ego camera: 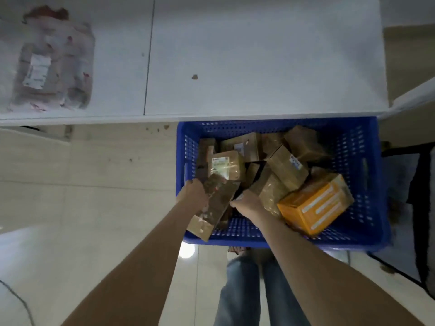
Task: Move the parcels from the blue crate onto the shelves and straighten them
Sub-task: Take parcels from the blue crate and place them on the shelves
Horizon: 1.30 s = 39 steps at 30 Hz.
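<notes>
A blue crate (360, 147) stands on the floor below the white shelf (235, 55), filled with several brown taped parcels and an orange box (315, 205) at its near right. A long flat brown parcel (216, 205) leans over the crate's near left rim. My left hand (194, 191) grips its left edge near the top. My right hand (246, 202) holds its right edge, fingers curled onto it. A brown parcel with a white label (226, 164) lies just behind my hands. A clear-wrapped parcel (51, 64) lies on the shelf at the far left.
The white shelf top spans the upper part of the view, with a seam left of centre. Pale tiled floor lies left of the crate. A dark frame or stand (421, 208) is at the right edge. My legs in jeans (254, 290) are below the crate.
</notes>
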Motion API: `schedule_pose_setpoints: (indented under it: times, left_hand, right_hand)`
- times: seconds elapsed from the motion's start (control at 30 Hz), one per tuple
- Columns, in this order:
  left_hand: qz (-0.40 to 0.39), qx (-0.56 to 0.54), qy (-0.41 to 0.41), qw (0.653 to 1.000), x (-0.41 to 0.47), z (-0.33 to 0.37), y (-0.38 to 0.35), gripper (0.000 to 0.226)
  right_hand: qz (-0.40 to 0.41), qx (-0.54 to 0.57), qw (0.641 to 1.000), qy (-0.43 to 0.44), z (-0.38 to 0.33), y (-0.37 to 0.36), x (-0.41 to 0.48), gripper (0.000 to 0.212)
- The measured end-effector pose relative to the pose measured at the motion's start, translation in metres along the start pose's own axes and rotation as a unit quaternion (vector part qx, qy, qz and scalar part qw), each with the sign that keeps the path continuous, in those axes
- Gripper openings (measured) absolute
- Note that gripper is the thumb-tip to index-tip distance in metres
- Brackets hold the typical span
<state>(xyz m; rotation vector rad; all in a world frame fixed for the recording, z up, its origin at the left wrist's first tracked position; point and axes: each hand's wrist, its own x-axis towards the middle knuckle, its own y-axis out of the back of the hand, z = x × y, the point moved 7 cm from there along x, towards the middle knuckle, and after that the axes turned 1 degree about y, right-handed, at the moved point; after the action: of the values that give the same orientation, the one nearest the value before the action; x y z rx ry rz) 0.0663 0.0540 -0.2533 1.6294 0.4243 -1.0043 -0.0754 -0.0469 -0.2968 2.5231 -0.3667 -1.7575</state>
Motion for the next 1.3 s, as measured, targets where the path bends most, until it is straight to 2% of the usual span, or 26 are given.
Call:
schedule_pose_setpoints:
  times: [0.1,0.2,0.3,0.4,0.5,0.63,0.73,0.83,0.93,1.03,1.17,1.3]
  left_hand:
    - [-0.023,0.023,-0.004,0.999,0.031,-0.014,-0.022,0.039]
    - [-0.062,0.014,-0.003,0.998,0.043,-0.019,-0.042,0.035]
    - [-0.095,-0.031,0.004,0.995,0.042,-0.021,-0.048,0.029]
    - [-0.040,-0.178,0.012,0.983,0.031,-0.017,-0.023,0.022]
    - [-0.024,-0.312,-0.022,0.950,0.010,0.001,0.013,0.033]
    - [0.011,-0.389,-0.092,0.916,-0.041,0.035,0.081,0.032]
    - [0.045,-0.391,-0.113,0.912,-0.083,0.051,0.124,0.041]
    - [0.028,-0.404,-0.111,0.907,-0.126,0.062,0.154,0.077]
    - [0.010,-0.422,-0.116,0.899,-0.169,0.070,0.177,0.068]
    - [0.031,-0.429,-0.096,0.898,-0.210,0.067,0.202,0.073]
    - [0.077,-0.325,-0.149,0.931,-0.264,0.066,0.235,0.107]
    - [0.122,-0.232,-0.224,0.939,-0.312,0.075,0.264,0.116]
  right_hand:
    - [-0.040,0.126,0.989,-0.069,0.015,-0.042,0.028,0.027]
    - [-0.087,0.228,0.961,-0.133,0.024,-0.071,0.034,0.030]
    - [-0.112,0.321,0.928,-0.155,0.025,-0.082,0.034,0.032]
    - [-0.090,0.363,0.915,-0.150,0.019,-0.070,0.022,0.038]
    - [-0.069,0.418,0.897,-0.122,0.001,-0.046,0.000,0.051]
    - [-0.071,0.497,0.863,-0.048,-0.045,-0.004,-0.052,0.058]
    - [-0.057,0.529,0.846,0.012,-0.076,0.028,-0.096,0.054]
    - [-0.015,0.516,0.854,0.060,-0.092,0.058,-0.139,0.059]
    - [0.018,0.481,0.871,0.098,-0.105,0.083,-0.183,0.071]
    - [0.021,0.460,0.881,0.113,-0.118,0.108,-0.232,0.062]
    - [-0.008,0.509,0.853,0.119,-0.142,0.150,-0.306,0.054]
    - [-0.049,0.543,0.822,0.165,-0.165,0.185,-0.358,0.065]
